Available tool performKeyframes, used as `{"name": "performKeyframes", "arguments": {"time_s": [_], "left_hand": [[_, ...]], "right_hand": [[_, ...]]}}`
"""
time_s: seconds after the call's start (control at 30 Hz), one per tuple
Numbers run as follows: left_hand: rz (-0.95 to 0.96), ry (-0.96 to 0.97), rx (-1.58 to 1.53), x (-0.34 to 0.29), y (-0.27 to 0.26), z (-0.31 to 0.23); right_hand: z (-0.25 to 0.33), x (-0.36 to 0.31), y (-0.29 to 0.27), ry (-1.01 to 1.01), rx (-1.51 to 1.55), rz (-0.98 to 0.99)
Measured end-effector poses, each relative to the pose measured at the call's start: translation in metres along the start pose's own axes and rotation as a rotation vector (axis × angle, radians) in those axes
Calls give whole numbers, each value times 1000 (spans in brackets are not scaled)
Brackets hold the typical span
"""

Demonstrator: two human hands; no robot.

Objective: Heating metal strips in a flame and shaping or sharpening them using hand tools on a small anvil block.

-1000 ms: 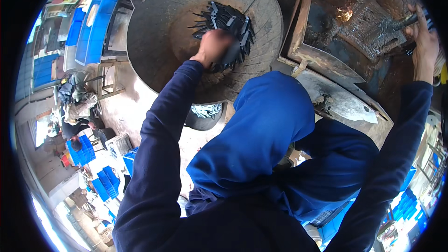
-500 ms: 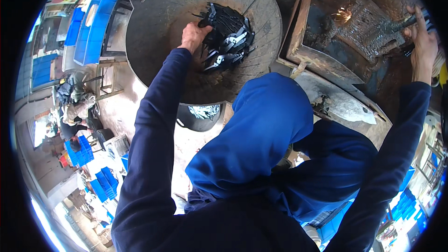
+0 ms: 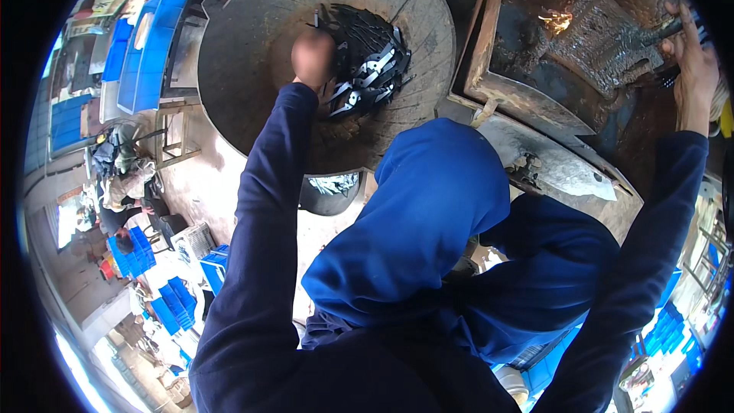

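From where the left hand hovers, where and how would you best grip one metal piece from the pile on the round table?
Pick a loose piece on top of the pile, near the left hand. Pinch a free end from above: the pieces lie tangled, so, I judge, lifting upward frees one.

I see a round metal table (image 3: pixel 252 92), matt, grey, rough. On its centre, metal blades (image 3: pixel 367 69), partly glossy. Right of it, a rusty, scaly metal furnace block (image 3: pixel 604 30). Matt blue cloth hood (image 3: pixel 428 214).
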State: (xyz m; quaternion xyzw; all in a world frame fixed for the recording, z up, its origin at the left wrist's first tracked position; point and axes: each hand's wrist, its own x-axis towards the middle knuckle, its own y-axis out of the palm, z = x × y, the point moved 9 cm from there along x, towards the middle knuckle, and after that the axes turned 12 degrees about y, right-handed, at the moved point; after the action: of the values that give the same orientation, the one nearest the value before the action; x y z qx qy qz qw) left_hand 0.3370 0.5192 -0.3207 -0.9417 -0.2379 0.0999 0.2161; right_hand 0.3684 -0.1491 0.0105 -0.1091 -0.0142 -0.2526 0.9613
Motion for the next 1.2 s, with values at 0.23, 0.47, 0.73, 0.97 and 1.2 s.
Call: {"name": "performKeyframes", "arguments": {"time_s": [0.23, 0.47, 0.73, 0.97, 1.2], "left_hand": [[112, 373, -38, -8, -32, -94], [551, 423, 20, -73, 5, -99], [854, 452, 297, -136, 47, -82], [786, 331, 218, -131, 35, -100], [545, 298, -204, -112, -4, -179]], "right_hand": [[1, -1, 1, -35, -2, 0], [0, 2, 1, -20, 6, 6], [5, -3, 3, -42, 33, -8], [0, 3, 1, -21, 26, -8], [-2, 3, 1, -3, 9, -2]]}}
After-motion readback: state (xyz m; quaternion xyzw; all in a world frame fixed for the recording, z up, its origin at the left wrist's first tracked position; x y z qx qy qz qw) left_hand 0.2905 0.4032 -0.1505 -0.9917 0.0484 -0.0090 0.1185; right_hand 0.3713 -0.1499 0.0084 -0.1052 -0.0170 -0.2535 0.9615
